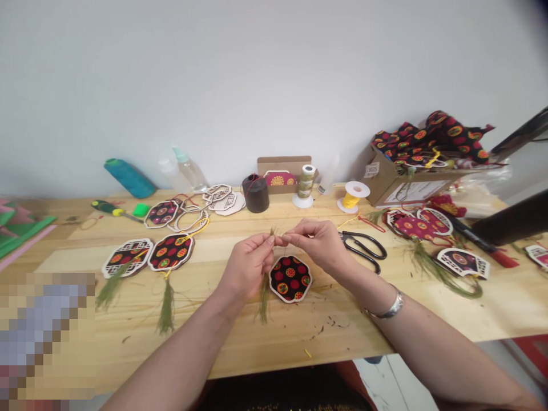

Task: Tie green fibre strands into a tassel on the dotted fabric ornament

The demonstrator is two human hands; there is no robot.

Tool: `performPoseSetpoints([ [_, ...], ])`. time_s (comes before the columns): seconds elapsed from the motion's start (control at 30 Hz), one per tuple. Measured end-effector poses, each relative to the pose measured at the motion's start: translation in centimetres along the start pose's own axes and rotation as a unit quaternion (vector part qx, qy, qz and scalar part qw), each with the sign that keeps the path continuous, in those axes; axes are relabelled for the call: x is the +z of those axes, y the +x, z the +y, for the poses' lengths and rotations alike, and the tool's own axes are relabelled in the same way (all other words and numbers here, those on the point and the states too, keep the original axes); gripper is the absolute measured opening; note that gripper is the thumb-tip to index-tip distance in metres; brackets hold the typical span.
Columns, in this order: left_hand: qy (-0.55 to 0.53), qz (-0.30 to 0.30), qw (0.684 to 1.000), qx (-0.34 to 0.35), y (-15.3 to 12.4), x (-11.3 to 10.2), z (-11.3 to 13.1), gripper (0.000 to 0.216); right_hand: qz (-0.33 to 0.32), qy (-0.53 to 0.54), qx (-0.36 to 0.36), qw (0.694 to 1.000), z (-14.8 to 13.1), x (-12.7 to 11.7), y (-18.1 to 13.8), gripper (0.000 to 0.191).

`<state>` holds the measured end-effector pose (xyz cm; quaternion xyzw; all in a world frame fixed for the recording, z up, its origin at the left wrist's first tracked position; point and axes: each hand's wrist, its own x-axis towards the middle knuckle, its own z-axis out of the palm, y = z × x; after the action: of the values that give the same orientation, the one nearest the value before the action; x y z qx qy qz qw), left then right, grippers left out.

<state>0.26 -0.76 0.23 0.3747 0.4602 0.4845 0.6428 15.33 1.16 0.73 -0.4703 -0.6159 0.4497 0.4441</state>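
My left hand is closed on a green tassel, whose strands hang below the fingers and whose top pokes out above the thumb. Close beside it, my right hand pinches at the tassel's top, where a thin thread seems to run; the fingertips nearly meet. Under both hands a scalloped ornament lies flat on the wooden table, with black, red-dotted fabric inside a pale wooden rim. Black-handled scissors lie just beyond my right wrist, partly hidden by it.
Two tasselled ornaments lie at left, near a screwdriver and a teal thread cone. Along the wall stand a black spool, a yellow cord spool and a cardboard box with fabric. More ornaments lie at right.
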Motion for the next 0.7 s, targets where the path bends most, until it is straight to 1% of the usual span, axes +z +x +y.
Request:
performPoseSetpoints([
  [0.2,0.031,-0.013,0.999,0.010,-0.11,-0.22,-0.34,0.016,-0.015,0.031,0.023,0.999,0.23,0.08,0.04,0.011],
  [0.37,0.059,-0.021,0.998,0.018,-0.15,-0.35,-0.52,0.019,-0.018,0.032,0.041,0.998,0.20,0.10,-0.01,0.013],
  [0.57,0.085,-0.029,0.996,0.024,-0.10,-0.51,-0.64,0.020,-0.043,0.056,0.037,0.997,0.30,0.08,0.10,0.014],
  [0.7,0.083,-0.038,0.996,0.023,-0.20,-0.54,-0.71,0.022,-0.057,0.057,0.032,0.996,0.37,0.10,0.17,0.015],
])
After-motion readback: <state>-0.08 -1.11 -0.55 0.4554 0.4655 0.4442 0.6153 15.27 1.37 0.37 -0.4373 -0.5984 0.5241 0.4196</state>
